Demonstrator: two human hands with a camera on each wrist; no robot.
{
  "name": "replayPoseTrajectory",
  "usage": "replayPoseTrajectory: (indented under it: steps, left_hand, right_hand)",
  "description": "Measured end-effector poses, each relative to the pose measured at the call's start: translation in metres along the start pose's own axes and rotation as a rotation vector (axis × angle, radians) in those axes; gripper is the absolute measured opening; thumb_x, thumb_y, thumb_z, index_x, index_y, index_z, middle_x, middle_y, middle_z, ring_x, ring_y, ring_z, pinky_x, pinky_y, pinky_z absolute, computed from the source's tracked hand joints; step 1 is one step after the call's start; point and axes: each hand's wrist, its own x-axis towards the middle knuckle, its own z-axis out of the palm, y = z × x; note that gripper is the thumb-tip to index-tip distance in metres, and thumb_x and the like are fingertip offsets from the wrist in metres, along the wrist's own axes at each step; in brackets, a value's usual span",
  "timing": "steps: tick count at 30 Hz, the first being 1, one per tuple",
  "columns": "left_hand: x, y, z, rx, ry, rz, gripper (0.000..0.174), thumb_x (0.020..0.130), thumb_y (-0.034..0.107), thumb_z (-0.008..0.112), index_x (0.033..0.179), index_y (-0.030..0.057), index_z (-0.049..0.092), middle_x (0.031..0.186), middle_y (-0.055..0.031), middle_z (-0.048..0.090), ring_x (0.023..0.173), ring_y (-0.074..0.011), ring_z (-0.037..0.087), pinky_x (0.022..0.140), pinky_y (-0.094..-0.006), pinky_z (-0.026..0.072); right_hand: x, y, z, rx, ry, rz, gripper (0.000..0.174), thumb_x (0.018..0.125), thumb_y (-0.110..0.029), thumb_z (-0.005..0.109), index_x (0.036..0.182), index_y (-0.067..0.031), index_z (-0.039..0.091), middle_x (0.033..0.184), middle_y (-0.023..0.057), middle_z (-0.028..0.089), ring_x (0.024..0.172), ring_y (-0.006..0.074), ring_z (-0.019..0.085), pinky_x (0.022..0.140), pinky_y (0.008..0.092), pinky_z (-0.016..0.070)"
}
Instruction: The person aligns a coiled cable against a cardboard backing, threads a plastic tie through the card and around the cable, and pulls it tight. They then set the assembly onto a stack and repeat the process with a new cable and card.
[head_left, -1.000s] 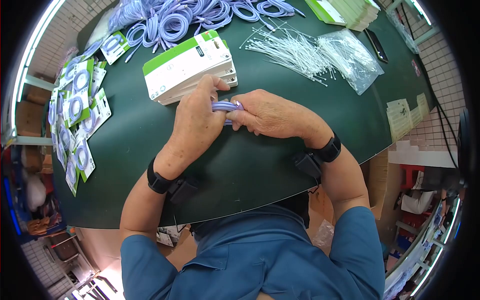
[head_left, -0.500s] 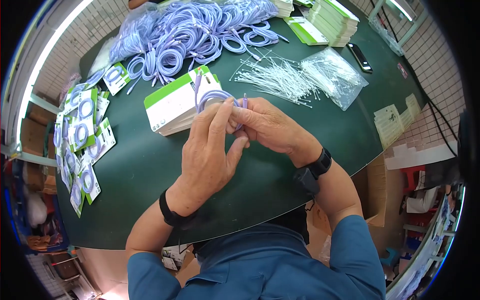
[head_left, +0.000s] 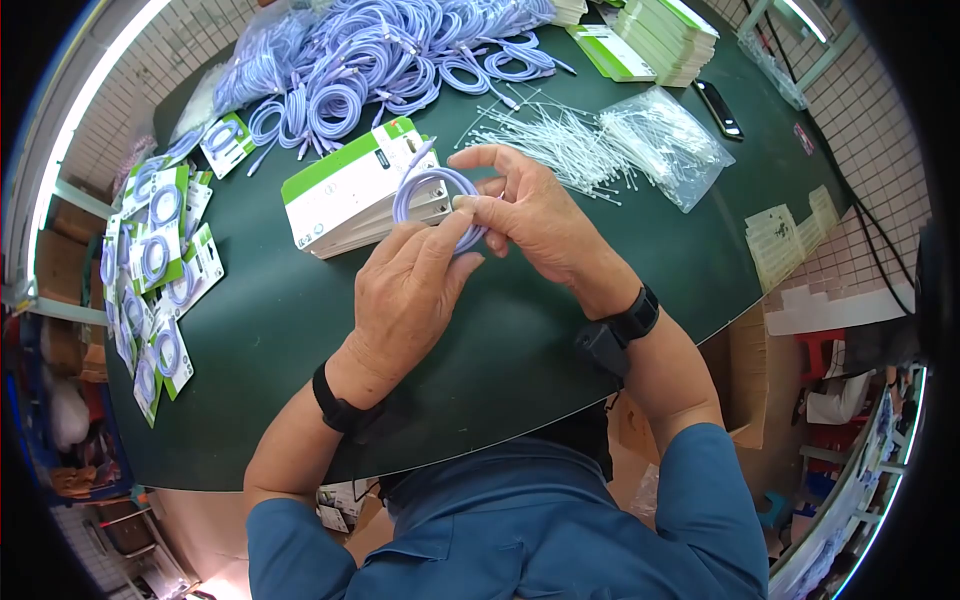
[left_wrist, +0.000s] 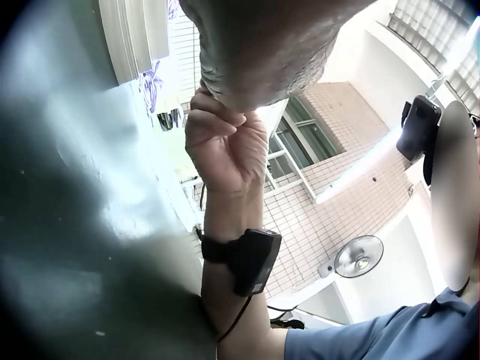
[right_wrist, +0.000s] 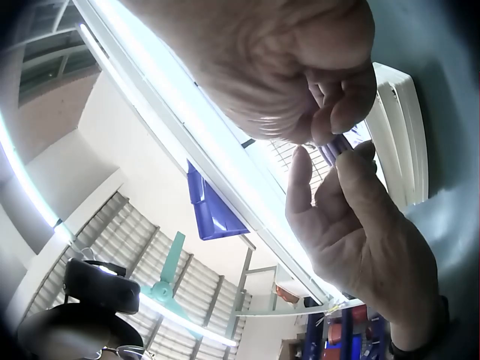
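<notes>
A coiled lilac cable (head_left: 401, 205) is held up between both hands over the table, one plug end sticking up past the ring. My left hand (head_left: 405, 290) pinches the near side of the coil with thumb and fingers. At the coil's right side, my right hand (head_left: 540, 215) grips it, thumb against the strands and index finger raised off it. In the right wrist view, a short stretch of cable (right_wrist: 334, 150) shows between the two hands. Just behind the coil lies a stack of white and green cards (head_left: 345, 195).
Loose lilac cables (head_left: 400, 50) are heaped at the back. White cable ties (head_left: 550, 140) lie at centre right beside a plastic bag of ties (head_left: 665, 145). Carded cables (head_left: 155, 255) pile up on the left. Another card stack (head_left: 665, 40) and a phone (head_left: 718, 110) sit at back right.
Both hands first enclosed the bundled cable, then turned it upright into an open ring. The right index finger has lifted away, and the coil shows more fully now.
</notes>
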Motion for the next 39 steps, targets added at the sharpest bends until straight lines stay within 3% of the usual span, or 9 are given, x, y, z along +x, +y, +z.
replayPoseTrajectory:
  steps: [7,13,16,20,25,28,33,36,39]
  left_hand:
    - [0.005,-0.009,-0.004,-0.074,0.137,0.112,0.034,0.075,0.002,0.086,0.107,0.0065,0.076,0.087,-0.0057,0.072,0.078,-0.0242,0.068,0.068,-0.0371,0.0556]
    - [0.015,-0.016,-0.031,-0.089,0.148,0.164,0.030,0.075,0.001,0.085,0.103,0.0054,0.076,0.088,-0.0062,0.073,0.079,-0.0249,0.069,0.067,-0.0365,0.0556]
    - [0.020,-0.018,-0.041,-0.035,0.137,0.216,0.028,0.078,0.000,0.085,0.104,0.0052,0.076,0.090,-0.0073,0.074,0.081,-0.0264,0.070,0.068,-0.0355,0.0559]
    - [0.020,-0.019,-0.044,0.089,0.097,0.337,0.028,0.075,0.004,0.080,0.103,0.0055,0.076,0.091,-0.0047,0.072,0.083,-0.0215,0.069,0.066,-0.0336,0.0539]
    - [0.016,-0.016,-0.041,0.192,0.001,0.426,0.029,0.074,0.007,0.076,0.103,0.0063,0.076,0.090,-0.0022,0.070,0.082,-0.0195,0.067,0.064,-0.0317,0.0506]
    - [0.010,-0.015,-0.041,0.217,-0.084,0.467,0.031,0.074,0.007,0.075,0.105,0.0074,0.076,0.089,-0.0008,0.069,0.080,-0.0179,0.066,0.061,-0.0310,0.0481]
    - [0.002,-0.017,-0.040,0.231,-0.094,0.408,0.035,0.074,0.007,0.075,0.109,0.0098,0.078,0.086,0.0007,0.067,0.076,-0.0155,0.064,0.057,-0.0304,0.0434]
    - [-0.001,-0.020,-0.036,0.211,-0.058,0.387,0.036,0.074,0.007,0.076,0.110,0.0107,0.078,0.086,0.0012,0.066,0.074,-0.0148,0.064,0.056,-0.0301,0.0422]
    - [-0.003,-0.022,-0.038,0.249,-0.063,0.396,0.037,0.075,0.008,0.076,0.112,0.0107,0.078,0.086,0.0010,0.066,0.073,-0.0157,0.064,0.056,-0.0302,0.0423]
  right_hand:
    - [-0.004,-0.008,0.003,0.043,-0.058,0.025,0.054,0.099,-0.013,0.074,0.145,0.0000,0.049,0.098,0.0069,0.069,0.069,0.0085,0.061,0.059,0.0209,0.0494]
    - [-0.019,-0.037,-0.003,-0.125,-0.130,-0.047,0.057,0.096,-0.011,0.075,0.147,-0.0039,0.051,0.109,0.0109,0.069,0.084,0.0140,0.068,0.065,0.0261,0.0533]
    - [-0.019,-0.039,-0.007,-0.797,-0.025,-0.699,0.057,0.090,-0.008,0.076,0.144,-0.0061,0.058,0.115,0.0126,0.069,0.094,0.0220,0.071,0.070,0.0309,0.0556]
    - [-0.014,-0.029,0.012,-1.157,-0.027,-1.060,0.048,0.084,-0.007,0.075,0.131,-0.0073,0.066,0.112,0.0087,0.069,0.090,0.0272,0.070,0.070,0.0343,0.0561]
    - [-0.014,-0.007,0.015,-1.271,-0.018,-0.874,0.030,0.083,-0.009,0.074,0.111,-0.0074,0.065,0.103,0.0062,0.066,0.083,0.0281,0.067,0.066,0.0371,0.0550]
    - [-0.010,0.003,0.010,-1.307,-0.162,-0.775,0.019,0.083,-0.011,0.074,0.095,-0.0089,0.058,0.095,0.0047,0.063,0.078,0.0269,0.066,0.064,0.0393,0.0534]
    - [-0.012,0.005,0.009,-1.228,-0.178,-0.737,0.021,0.085,-0.013,0.073,0.089,-0.0086,0.053,0.089,0.0059,0.060,0.078,0.0277,0.067,0.064,0.0408,0.0531]
    - [-0.015,0.001,0.005,-1.149,-0.267,-0.524,0.021,0.088,-0.012,0.075,0.097,-0.0067,0.057,0.091,0.0081,0.063,0.077,0.0313,0.067,0.065,0.0433,0.0528]
    - [-0.018,-0.009,-0.001,-0.935,-0.310,-0.502,0.023,0.088,-0.012,0.077,0.102,-0.0057,0.060,0.093,0.0103,0.067,0.077,0.0330,0.068,0.067,0.0431,0.0528]
